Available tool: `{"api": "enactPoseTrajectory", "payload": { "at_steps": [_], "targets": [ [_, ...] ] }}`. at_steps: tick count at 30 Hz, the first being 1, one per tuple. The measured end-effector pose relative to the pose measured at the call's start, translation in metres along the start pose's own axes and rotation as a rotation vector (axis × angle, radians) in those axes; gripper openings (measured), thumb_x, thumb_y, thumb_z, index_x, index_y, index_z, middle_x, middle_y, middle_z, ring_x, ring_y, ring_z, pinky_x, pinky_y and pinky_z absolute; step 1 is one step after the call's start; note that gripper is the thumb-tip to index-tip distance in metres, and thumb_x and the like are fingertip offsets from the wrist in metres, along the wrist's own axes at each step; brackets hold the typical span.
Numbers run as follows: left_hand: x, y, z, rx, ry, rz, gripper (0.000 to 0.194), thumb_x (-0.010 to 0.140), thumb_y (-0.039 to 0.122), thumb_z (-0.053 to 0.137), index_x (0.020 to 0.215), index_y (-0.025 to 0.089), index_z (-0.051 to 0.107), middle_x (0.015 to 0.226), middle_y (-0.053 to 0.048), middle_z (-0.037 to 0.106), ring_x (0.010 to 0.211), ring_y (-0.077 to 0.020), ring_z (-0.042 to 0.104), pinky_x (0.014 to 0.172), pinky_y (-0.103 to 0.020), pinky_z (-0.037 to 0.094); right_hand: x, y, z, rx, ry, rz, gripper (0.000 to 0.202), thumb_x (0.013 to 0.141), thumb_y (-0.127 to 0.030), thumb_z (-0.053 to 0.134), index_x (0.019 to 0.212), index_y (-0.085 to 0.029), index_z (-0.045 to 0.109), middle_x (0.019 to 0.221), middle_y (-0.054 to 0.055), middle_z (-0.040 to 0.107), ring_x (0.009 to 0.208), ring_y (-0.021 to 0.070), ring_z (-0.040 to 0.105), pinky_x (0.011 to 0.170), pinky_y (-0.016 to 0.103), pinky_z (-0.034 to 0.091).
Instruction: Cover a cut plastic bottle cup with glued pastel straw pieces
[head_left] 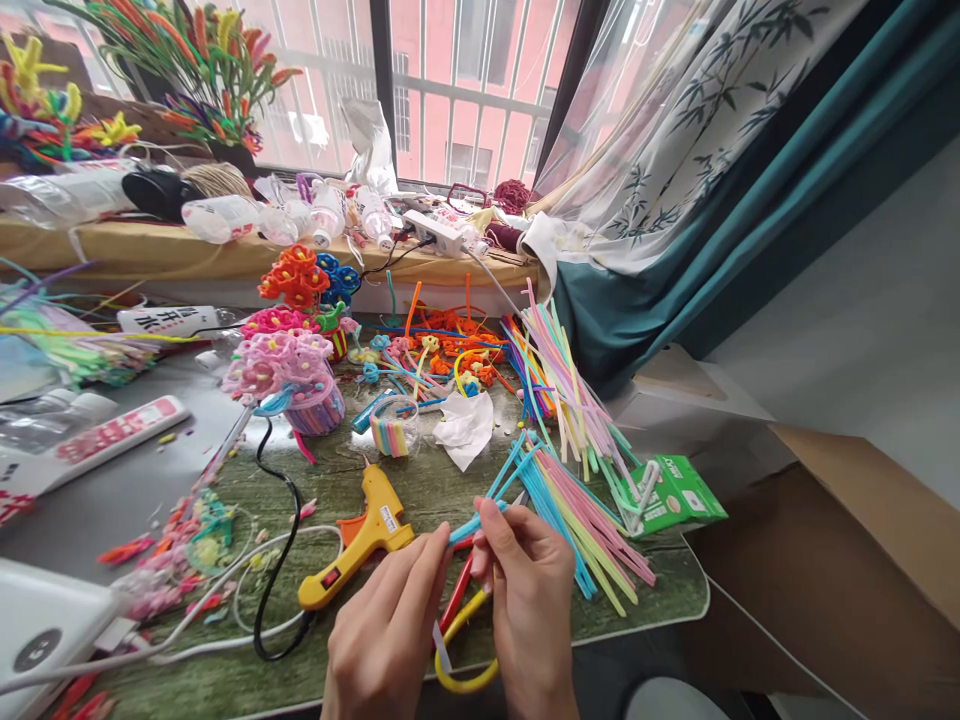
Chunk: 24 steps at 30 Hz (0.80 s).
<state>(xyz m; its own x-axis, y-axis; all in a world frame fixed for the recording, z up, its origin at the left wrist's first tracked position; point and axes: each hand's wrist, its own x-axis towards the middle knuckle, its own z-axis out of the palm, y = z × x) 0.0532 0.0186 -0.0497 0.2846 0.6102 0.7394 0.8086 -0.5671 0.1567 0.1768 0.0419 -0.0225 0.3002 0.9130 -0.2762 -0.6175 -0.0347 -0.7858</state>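
Light blue pipe cleaners are pinched between both hands over the table's front part. My left hand is closed on their left end, and my right hand grips them close by with thumb and fingers. How many strands are held is hard to make out. Under the hands lie scissors with red and yellow handles, partly covered by my fingers. To the left rests a yellow glue gun, its nozzle facing away. Loose blue, pink and yellow-green pipe cleaners are spread just right of my right hand.
A pot of pink pipe-cleaner flowers stands behind the glue gun. Beyond the hands are a crumpled tissue and a tape roll. A green packet lies at right, near a cardboard box. Cables cross the left side.
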Motion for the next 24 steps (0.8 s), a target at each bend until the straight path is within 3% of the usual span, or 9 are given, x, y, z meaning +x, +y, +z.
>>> {"api": "enactPoseTrajectory", "payload": {
  "at_steps": [5,11,24],
  "targets": [
    [-0.002,-0.001,-0.001,-0.018,-0.033,0.002,0.029,0.093,0.007,0.056,0.121,0.005,0.062,0.105,-0.015,0.073,0.096,-0.0181,0.07,0.092,-0.026,0.051,-0.001,0.0,0.0,0.02,0.008,0.005,0.03,0.062,-0.034,0.089,0.058,-0.014,0.067,0.047,-0.003,0.059,0.039,0.0042,0.048,0.039,0.014,0.04],
    [0.012,0.001,-0.002,-0.003,0.07,0.008,0.018,0.094,0.009,0.056,0.106,0.005,0.068,0.089,-0.011,0.075,0.08,-0.0144,0.072,0.081,-0.022,0.052,0.001,-0.001,0.0,0.056,0.048,0.002,0.028,0.059,-0.034,0.091,0.064,-0.013,0.072,0.049,-0.003,0.06,0.04,0.0037,0.049,0.039,0.014,0.041],
    [0.001,-0.003,0.001,-0.038,0.06,0.014,0.022,0.096,0.009,0.05,0.106,0.002,0.068,0.095,-0.014,0.074,0.091,-0.016,0.071,0.09,-0.023,0.051,0.003,0.008,-0.005,0.015,0.057,-0.046,0.026,0.063,-0.033,0.089,0.063,-0.014,0.072,0.051,-0.002,0.061,0.042,0.0052,0.052,0.038,0.014,0.04]
  ]
}}
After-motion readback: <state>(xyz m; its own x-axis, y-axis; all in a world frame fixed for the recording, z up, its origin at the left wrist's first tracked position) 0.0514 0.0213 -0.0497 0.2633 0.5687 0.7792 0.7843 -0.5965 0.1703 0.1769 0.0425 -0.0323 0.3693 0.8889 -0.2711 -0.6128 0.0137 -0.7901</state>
